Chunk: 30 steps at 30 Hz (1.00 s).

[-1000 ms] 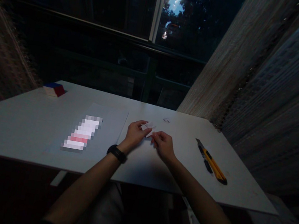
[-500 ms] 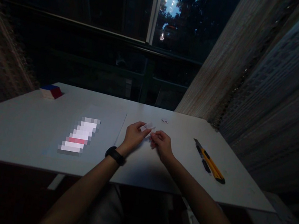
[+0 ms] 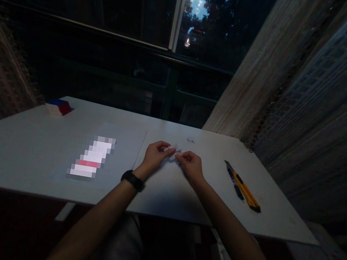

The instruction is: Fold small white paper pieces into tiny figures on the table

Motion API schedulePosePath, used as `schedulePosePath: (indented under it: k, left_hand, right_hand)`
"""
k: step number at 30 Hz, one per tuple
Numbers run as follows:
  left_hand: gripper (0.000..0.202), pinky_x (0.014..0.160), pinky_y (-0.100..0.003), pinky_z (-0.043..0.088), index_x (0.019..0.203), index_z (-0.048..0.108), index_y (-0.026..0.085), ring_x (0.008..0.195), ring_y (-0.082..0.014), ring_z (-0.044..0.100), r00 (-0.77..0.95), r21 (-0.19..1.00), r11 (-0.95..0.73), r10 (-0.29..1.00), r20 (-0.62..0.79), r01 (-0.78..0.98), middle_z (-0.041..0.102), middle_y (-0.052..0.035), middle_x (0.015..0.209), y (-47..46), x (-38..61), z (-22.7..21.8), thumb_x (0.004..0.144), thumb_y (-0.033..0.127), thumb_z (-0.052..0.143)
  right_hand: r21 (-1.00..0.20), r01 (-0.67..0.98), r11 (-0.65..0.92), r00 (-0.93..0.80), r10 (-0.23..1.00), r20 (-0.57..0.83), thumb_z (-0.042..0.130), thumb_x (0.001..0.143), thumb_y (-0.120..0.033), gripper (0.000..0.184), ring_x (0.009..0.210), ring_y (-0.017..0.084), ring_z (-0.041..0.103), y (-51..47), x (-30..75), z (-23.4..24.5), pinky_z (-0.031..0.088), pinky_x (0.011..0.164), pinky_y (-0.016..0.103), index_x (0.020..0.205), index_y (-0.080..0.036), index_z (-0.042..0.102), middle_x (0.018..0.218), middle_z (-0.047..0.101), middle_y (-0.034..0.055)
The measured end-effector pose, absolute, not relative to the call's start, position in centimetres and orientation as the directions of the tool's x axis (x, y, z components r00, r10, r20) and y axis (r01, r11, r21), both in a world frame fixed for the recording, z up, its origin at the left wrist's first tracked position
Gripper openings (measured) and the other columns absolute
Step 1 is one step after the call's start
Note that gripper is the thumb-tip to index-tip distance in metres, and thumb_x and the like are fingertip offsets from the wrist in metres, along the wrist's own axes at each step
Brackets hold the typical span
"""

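Observation:
A small piece of white folded paper [image 3: 174,149] is pinched between my two hands over the middle of the table. My left hand [image 3: 154,158], with a black watch on the wrist, grips its left side between thumb and fingers. On the right edge of the paper, the thumb and fingertips of my right hand [image 3: 190,165] are closed. The fingers cover much of the paper, so its exact folded shape is hard to make out.
A yellow and black utility knife [image 3: 243,188] lies to the right, blade exposed. Behind my hands are small paper scraps [image 3: 191,140]. Leftward, a blurred-out bright rectangle [image 3: 92,156] rests on a large white sheet [image 3: 127,149]. A puzzle cube [image 3: 58,107] sits at the table's [image 3: 6,155] far left corner.
My hands stay in nearly the same place. The paper's upper flap has shifted, and the fingers of my right hand have closed up more tightly against its edge.

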<state>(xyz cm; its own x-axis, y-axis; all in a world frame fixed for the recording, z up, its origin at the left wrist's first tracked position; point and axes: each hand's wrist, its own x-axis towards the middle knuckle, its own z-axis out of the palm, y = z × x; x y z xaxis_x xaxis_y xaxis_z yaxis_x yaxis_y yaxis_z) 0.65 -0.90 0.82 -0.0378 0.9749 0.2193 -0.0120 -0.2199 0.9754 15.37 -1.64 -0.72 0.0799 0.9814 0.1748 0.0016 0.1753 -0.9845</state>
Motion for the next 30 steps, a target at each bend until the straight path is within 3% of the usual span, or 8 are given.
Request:
schedulePosePath:
  k: [3, 10, 20, 30]
  left_hand:
    - [0.032, 0.054, -0.021, 0.041, 0.073, 0.064, 0.012, 0.058, -0.012, 0.057, -0.043, 0.982, -0.182, 0.983, 0.18, -0.046, 0.064, -0.0036, 0.064, -1.1, 0.7, 1.0, 0.053, 0.034, 0.075]
    - [0.032, 0.05, -0.021, 0.039, 0.068, 0.064, 0.012, 0.052, -0.011, 0.054, -0.008, 0.982, -0.189, 0.982, 0.189, -0.03, 0.061, -0.0013, 0.057, -1.2, 0.8, 0.7, 0.05, 0.035, 0.077]
    - [0.033, 0.051, -0.022, 0.039, 0.069, 0.065, 0.011, 0.053, -0.0115, 0.055, 0.046, 0.978, -0.201, 0.979, 0.198, 0.054, 0.062, -0.003, 0.058, -1.5, 0.8, 0.7, 0.05, 0.037, 0.076]
    - [0.042, 0.052, -0.022, 0.038, 0.083, 0.066, 0.011, 0.055, -0.0124, 0.055, 0.094, 0.96, -0.244, 0.968, 0.233, 0.14, 0.063, -0.0032, 0.063, -1.1, 0.8, -0.2, 0.053, 0.04, 0.073]
  right_hand:
    - [-0.984, -0.042, 0.175, 0.06, 0.983, 0.172, 0.077, 0.048, -0.038, 0.034, 0.052, 0.011, 0.053, -1.8, 15.3, -0.8, 0.04, 0.052, 0.024, 0.06, -0.017, 0.052, 0.056, 0.06, -0.001]
    - [-0.977, -0.141, 0.158, -0.03, 0.986, 0.164, 0.079, 0.046, -0.027, 0.05, 0.054, 0.013, 0.059, -2.4, 15.1, -0.1, 0.045, 0.056, 0.026, 0.088, -0.02, 0.052, 0.059, 0.064, -0.0039]
    - [-0.988, -0.144, 0.06, -0.138, 0.987, 0.081, 0.08, 0.042, -0.021, 0.05, 0.051, 0.013, 0.059, -1.7, 16.2, -0.5, 0.045, 0.051, 0.024, 0.085, -0.018, 0.053, 0.057, 0.064, -0.0031]
    - [-0.99, -0.083, 0.117, -0.084, 0.989, 0.124, 0.072, 0.044, -0.017, 0.041, 0.038, 0.007, 0.045, -1.7, 15.4, -0.5, 0.034, 0.039, 0.017, 0.076, -0.02, 0.046, 0.047, 0.051, -0.0104]
